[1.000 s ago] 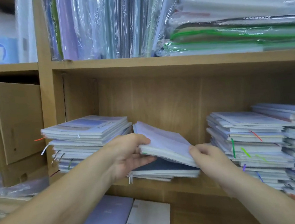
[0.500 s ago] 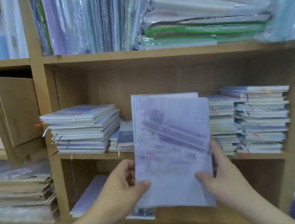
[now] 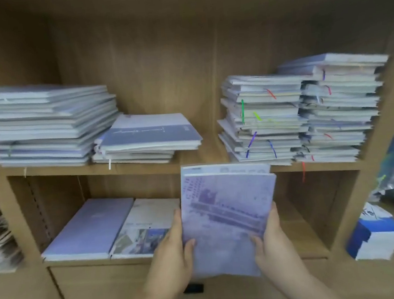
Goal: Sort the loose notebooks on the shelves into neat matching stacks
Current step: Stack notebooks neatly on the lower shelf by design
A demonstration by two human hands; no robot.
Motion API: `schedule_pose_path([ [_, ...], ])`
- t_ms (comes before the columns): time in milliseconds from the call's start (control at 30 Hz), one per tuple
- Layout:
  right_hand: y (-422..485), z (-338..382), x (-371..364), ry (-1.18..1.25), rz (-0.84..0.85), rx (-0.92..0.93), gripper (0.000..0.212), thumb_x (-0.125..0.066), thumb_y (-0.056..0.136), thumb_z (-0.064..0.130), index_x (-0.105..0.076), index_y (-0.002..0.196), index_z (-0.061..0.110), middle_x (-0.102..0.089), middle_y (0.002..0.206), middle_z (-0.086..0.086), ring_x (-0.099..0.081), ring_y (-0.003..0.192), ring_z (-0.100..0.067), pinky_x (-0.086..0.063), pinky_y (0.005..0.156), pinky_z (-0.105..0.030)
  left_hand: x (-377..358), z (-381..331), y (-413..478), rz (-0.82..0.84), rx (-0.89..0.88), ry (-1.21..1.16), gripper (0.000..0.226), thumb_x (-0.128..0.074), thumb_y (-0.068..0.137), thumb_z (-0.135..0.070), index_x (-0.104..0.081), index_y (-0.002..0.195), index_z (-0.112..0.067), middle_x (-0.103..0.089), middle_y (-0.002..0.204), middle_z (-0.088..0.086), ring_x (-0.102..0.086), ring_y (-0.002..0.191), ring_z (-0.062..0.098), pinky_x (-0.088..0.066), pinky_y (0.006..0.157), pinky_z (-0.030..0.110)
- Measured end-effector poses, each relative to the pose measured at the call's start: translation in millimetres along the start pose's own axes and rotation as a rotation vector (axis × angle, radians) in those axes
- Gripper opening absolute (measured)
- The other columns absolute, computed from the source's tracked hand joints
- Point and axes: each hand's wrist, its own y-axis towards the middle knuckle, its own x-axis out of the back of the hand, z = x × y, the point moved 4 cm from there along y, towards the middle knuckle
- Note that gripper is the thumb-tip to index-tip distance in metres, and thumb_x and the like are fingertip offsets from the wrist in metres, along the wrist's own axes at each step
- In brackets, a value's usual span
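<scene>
A thin pale-lilac notebook with a faint printed picture (image 3: pixel 226 218) stands upright in front of the wooden shelf unit's (image 3: pixel 145 169) lower compartment, right of its middle. Its long axis runs up and down, its cover faces the camera, and its top edge reaches the front edge of the middle board. A whitish cover peeks out behind its top.

The left hand (image 3: pixel 174 254) grips its lower left edge, thumb on the cover. The right hand (image 3: pixel 271 243) grips the lower right edge the same way.

On the lower board's left half, a plain lilac notebook (image 3: pixel 91 227) lies flat.
</scene>
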Motion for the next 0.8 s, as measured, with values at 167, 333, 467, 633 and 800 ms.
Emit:
schedule_pose_path([
  [167,38,-20,-15,0.023,-0.090,0.029,0.088,-0.061,0.096,0.016,-0.003,0.158,0.038,-0.048,0.149,0.011,-0.060,0.121,-0.017,-0.048,0.086,-0.029,-25,20,38,-0.075,-0.026,-0.041,0.081,-0.058,0.101,-0.026,-0.005,0.154,-0.057,-0.058,0.138,-0.021,-0.062,0.113,0.008,-0.052,0.089,0.023],
  [333,61,-53,-34,0.049,-0.095,-0.001,0.061,-0.065,0.095,0.014,-0.028,0.135,0.042,-0.057,0.123,0.020,-0.063,0.106,-0.011,-0.049,0.074,-0.025,-48,46,52,-0.050,-0.034,-0.021,0.088,-0.061,0.098,-0.021,-0.003,0.140,-0.072,-0.061,0.126,-0.021,-0.065,0.105,0.015,-0.052,0.078,0.029],
  [467,74,-69,-44,0.079,-0.117,-0.038,0.062,-0.065,0.093,0.013,-0.027,0.129,0.046,-0.064,0.120,0.008,-0.068,0.104,-0.019,-0.058,0.083,-0.046,-52,53,62,-0.065,-0.057,-0.002,0.080,-0.057,0.100,-0.024,-0.006,0.155,-0.051,-0.054,0.143,-0.017,-0.062,0.112,0.017,-0.049,0.081,0.027],
  [633,69,-68,-62,0.073,-0.044,-0.029,0.068,-0.058,0.096,0.015,-0.016,0.147,0.035,-0.054,0.137,0.011,-0.061,0.115,-0.010,-0.051,0.091,-0.034,-65,73,60,0.029,0.012,0.063,0.080,-0.051,0.103,-0.026,0.006,0.155,-0.048,-0.058,0.138,-0.006,-0.063,0.105,0.021,-0.052,0.080,0.034],
  [800,63,-65,-69,0.061,-0.080,-0.043,0.067,-0.054,0.100,0.016,-0.013,0.152,0.026,-0.048,0.134,0.011,-0.053,0.109,-0.008,-0.042,0.086,-0.024,-72,75,57,0.056,0.061,0.063,0.071,-0.046,0.105,-0.026,0.000,0.157,-0.040,-0.060,0.132,-0.004,-0.064,0.095,0.022,-0.040,0.066,0.029],
])
